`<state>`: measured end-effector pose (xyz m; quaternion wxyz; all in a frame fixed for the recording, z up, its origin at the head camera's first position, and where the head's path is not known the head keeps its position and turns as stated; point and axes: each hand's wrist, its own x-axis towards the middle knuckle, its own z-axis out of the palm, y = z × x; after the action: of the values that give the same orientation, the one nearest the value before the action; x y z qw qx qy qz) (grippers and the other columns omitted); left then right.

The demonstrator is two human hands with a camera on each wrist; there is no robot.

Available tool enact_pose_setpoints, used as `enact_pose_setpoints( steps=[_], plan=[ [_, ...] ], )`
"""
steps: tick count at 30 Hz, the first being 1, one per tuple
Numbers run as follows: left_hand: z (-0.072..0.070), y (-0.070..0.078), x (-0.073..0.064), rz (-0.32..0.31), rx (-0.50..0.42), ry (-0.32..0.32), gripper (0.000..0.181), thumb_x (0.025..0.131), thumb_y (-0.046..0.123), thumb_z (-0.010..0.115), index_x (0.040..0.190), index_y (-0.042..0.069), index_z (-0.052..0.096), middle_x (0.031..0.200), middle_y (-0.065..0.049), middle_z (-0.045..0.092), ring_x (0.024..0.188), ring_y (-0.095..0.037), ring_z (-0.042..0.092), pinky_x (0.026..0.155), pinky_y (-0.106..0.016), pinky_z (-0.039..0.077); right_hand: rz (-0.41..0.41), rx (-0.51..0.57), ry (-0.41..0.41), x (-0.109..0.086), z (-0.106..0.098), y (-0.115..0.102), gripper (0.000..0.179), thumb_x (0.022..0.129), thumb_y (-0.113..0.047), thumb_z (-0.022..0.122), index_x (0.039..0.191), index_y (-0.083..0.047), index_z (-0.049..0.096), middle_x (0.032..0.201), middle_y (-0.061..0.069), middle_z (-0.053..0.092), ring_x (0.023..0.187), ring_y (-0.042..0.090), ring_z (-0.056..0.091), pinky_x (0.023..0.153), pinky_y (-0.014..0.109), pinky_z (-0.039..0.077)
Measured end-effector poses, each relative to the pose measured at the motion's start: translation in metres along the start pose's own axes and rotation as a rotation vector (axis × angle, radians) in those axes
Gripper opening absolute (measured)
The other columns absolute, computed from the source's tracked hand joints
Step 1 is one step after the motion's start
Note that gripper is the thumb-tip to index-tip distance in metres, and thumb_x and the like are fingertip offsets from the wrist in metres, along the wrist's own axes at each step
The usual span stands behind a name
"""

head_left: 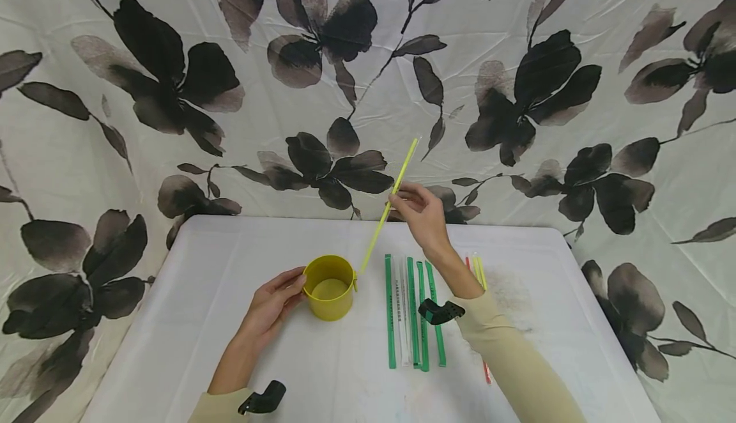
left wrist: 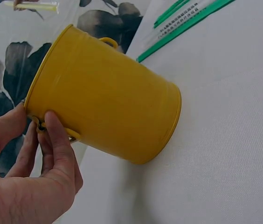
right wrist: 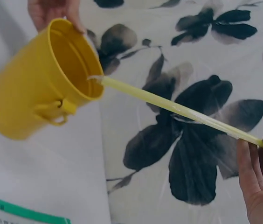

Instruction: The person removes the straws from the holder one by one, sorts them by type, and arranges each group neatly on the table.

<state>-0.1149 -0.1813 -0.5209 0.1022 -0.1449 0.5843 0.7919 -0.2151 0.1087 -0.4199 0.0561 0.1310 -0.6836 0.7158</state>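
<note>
My left hand [head_left: 269,308] pinches the rim and side handle of a yellow metal bucket [left wrist: 103,93]. In the head view the bucket's inside shows nothing in it. My right hand [head_left: 422,215] pinches a yellow straw [head_left: 379,225] in a clear wrapper around its middle and holds it slanted above the table. The straw's lower end is beside the bucket's right rim in the head view; the right wrist view shows that end overlapping the rim [right wrist: 99,88], and I cannot tell whether they touch. Below my right hand lie several green-wrapped straws [head_left: 390,311].
White-wrapped straws [head_left: 402,314] lie among the green ones. Under my right forearm are red and yellow straws [head_left: 480,273], partly hidden. The white table [head_left: 230,244] ends at a floral cloth backdrop [head_left: 322,103]. Black wrist cameras [head_left: 262,399] sit at both cuffs.
</note>
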Motion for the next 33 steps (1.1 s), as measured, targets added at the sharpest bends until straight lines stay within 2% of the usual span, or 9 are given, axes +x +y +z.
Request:
enact_pose_setpoints(
  steps=[6, 9, 13, 19, 28, 33],
  plan=[
    [-0.001, 0.000, 0.000, 0.002, 0.004, -0.004, 0.051, 0.101, 0.011, 0.069, 0.146, -0.003, 0.049, 0.137, -0.011, 0.059, 0.112, -0.014, 0.064, 0.093, -0.021, 0.056, 0.039, 0.017, 0.036, -0.005, -0.027, 0.000, 0.038, 0.100, -0.002, 0.066, 0.134, 0.011, 0.056, 0.112, 0.012, 0.065, 0.093, 0.009, 0.070, 0.093, 0.035, 0.060],
    [0.000, 0.000, 0.001, 0.001, 0.006, -0.002, 0.050, 0.101, 0.010, 0.068, 0.146, -0.003, 0.050, 0.136, -0.011, 0.059, 0.114, -0.016, 0.064, 0.092, -0.021, 0.057, 0.054, 0.011, 0.041, -0.009, -0.039, 0.004, 0.038, 0.100, -0.002, 0.066, 0.134, 0.011, 0.055, 0.113, 0.011, 0.064, 0.095, 0.010, 0.070, 0.095, 0.036, 0.059],
    [0.000, -0.001, 0.002, -0.005, 0.010, 0.004, 0.049, 0.101, 0.010, 0.068, 0.145, -0.002, 0.051, 0.137, -0.011, 0.059, 0.118, -0.020, 0.062, 0.093, -0.021, 0.057, 0.069, -0.018, 0.041, -0.016, -0.056, 0.008, 0.036, 0.100, -0.002, 0.066, 0.133, 0.009, 0.056, 0.113, 0.010, 0.064, 0.096, 0.010, 0.070, 0.097, 0.040, 0.058],
    [0.000, -0.002, 0.002, -0.019, 0.007, 0.005, 0.050, 0.100, 0.011, 0.069, 0.145, 0.000, 0.051, 0.138, -0.011, 0.058, 0.123, -0.022, 0.061, 0.095, -0.022, 0.056, 0.102, -0.095, 0.046, -0.029, -0.080, 0.017, 0.041, 0.101, -0.006, 0.066, 0.137, 0.011, 0.054, 0.111, 0.006, 0.066, 0.097, 0.007, 0.070, 0.093, 0.033, 0.059],
    [-0.003, -0.001, 0.001, -0.009, -0.003, -0.033, 0.050, 0.102, 0.012, 0.067, 0.147, -0.002, 0.048, 0.137, -0.011, 0.058, 0.117, -0.018, 0.063, 0.095, -0.021, 0.055, 0.156, -0.210, 0.076, -0.048, -0.116, 0.035, 0.044, 0.102, -0.014, 0.068, 0.139, 0.005, 0.054, 0.117, 0.014, 0.067, 0.095, 0.007, 0.070, 0.091, 0.031, 0.060],
    [-0.002, -0.001, 0.000, -0.005, 0.001, -0.031, 0.052, 0.101, 0.013, 0.068, 0.147, -0.003, 0.048, 0.136, -0.009, 0.059, 0.117, -0.016, 0.063, 0.095, -0.021, 0.055, 0.192, -0.266, 0.090, -0.061, -0.134, 0.044, 0.048, 0.101, -0.018, 0.069, 0.141, 0.004, 0.054, 0.119, 0.018, 0.068, 0.093, 0.005, 0.070, 0.088, 0.030, 0.061]
  ],
)
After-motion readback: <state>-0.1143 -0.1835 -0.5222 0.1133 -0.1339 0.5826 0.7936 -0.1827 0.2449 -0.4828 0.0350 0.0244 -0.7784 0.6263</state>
